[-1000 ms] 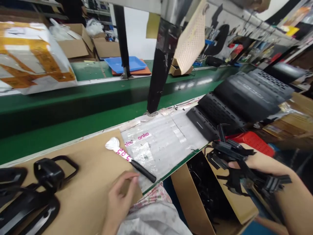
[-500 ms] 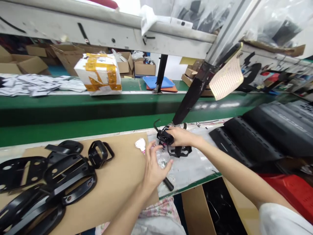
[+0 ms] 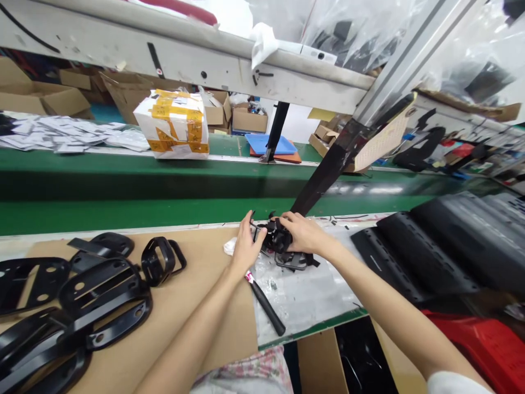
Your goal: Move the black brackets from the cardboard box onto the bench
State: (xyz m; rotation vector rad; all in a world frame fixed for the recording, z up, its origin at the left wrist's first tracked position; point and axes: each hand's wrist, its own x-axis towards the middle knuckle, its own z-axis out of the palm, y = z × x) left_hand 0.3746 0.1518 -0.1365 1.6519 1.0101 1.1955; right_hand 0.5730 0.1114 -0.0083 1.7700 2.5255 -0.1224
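Note:
My right hand (image 3: 304, 234) has its fingers wrapped around the top of a cluster of black parts (image 3: 280, 235), with loops and straps that I cannot tell apart. Beside the cluster, on its left, is my left hand (image 3: 245, 246), fingers stretched upward and thumb apart. A thin bent black rod (image 3: 257, 226) shows in the gap between that thumb and the fingers. More black frame-like pieces (image 3: 296, 261) lie beneath my right hand. Below my left hand, a black-handled tool (image 3: 268, 309) lies on the bench, its far end hidden.
Curved black brackets (image 3: 106, 290) are piled on a cardboard sheet (image 3: 205, 328) at left. Dark panels (image 3: 414, 257) are stacked at right, above a red object (image 3: 479, 345). A slanted post (image 3: 324, 172) rises behind the cluster. A taped white box (image 3: 174, 126) stands behind.
My left hand has moved up and forward to the cluster's left side. The black-handled tool now shows more fully. My right hand stays on the cluster; the view has shifted slightly.

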